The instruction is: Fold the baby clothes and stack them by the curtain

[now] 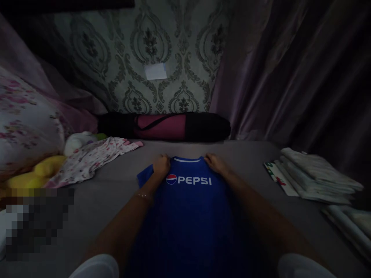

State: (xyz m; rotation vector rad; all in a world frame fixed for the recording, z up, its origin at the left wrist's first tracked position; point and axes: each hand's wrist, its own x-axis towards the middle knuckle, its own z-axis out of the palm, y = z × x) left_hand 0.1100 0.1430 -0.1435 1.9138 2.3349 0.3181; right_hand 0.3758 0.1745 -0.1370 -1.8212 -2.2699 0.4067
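Observation:
A blue T-shirt (188, 216) with a white PEPSI print lies spread out in front of me, its neckline pointing away. My left hand (161, 166) grips the shirt at the shoulder left of the collar, fingers closed on the cloth. On the other side of the collar, my right hand (213, 164) pinches the opposite shoulder. The left sleeve sticks out past my left wrist, while my right forearm covers the right sleeve. Toward me the lower part of the shirt fades into shadow.
Folded clothes (315, 173) are stacked on the grey sheet (246, 154) at the right, with another folded pile (353, 224) nearer. A patterned garment (95, 158) and a yellow plush toy (40, 173) lie left. Along the wall rests a black and pink bag (165, 126).

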